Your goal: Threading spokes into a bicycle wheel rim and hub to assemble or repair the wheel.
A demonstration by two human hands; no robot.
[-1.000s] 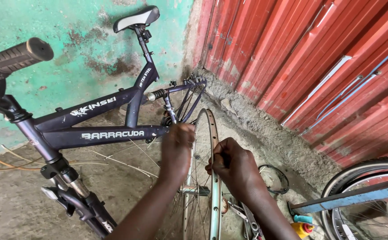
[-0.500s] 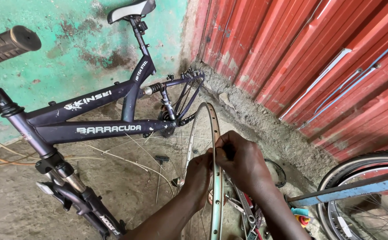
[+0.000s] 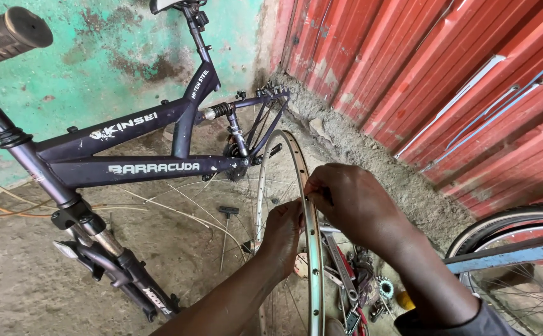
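Note:
A bare silver bicycle wheel rim (image 3: 296, 162) with thin spokes stands upright in front of me. My left hand (image 3: 282, 233) reaches in among the spokes on the rim's left side, fingers curled near the inner edge. My right hand (image 3: 346, 202) pinches the rim's edge from the right, thumb and fingers closed on it. A dark purple bicycle frame (image 3: 128, 162) without wheels stands just behind and to the left of the rim.
A black handlebar grip (image 3: 10, 34) juts in at the top left. Wrenches, a sprocket and small parts (image 3: 358, 283) lie on the ground by the rim. Another wheel with a tyre (image 3: 520, 261) stands at right, against a red corrugated wall (image 3: 445, 74).
My left hand dropped from the top of the rim down into the spokes. My right hand shifted up to the rim's edge. The view tilted down and nearer.

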